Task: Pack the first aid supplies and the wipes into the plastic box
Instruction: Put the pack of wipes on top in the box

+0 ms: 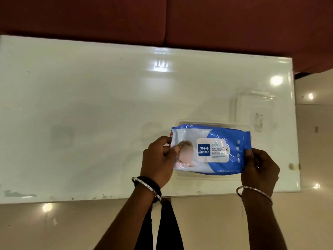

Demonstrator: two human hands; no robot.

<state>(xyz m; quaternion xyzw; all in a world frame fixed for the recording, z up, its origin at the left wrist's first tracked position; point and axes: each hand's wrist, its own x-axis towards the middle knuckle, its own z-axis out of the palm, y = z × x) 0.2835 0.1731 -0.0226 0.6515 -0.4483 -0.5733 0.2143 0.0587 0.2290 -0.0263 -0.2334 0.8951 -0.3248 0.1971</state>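
A blue and white pack of wet wipes (212,150) lies flat over the clear plastic box (212,123), covering most of its opening. My left hand (158,159) grips the pack's left end, and my right hand (259,168) pinches its right end. A sliver of something red shows at the pack's left edge, under it; the box's other contents are hidden. The box's clear lid (252,109) lies on the table just behind and right of the box.
The box stands near the front right corner of a glossy white table (90,105). A dark red sofa (162,18) runs along the table's far edge. Shiny beige floor tiles (315,123) lie to the right and in front.
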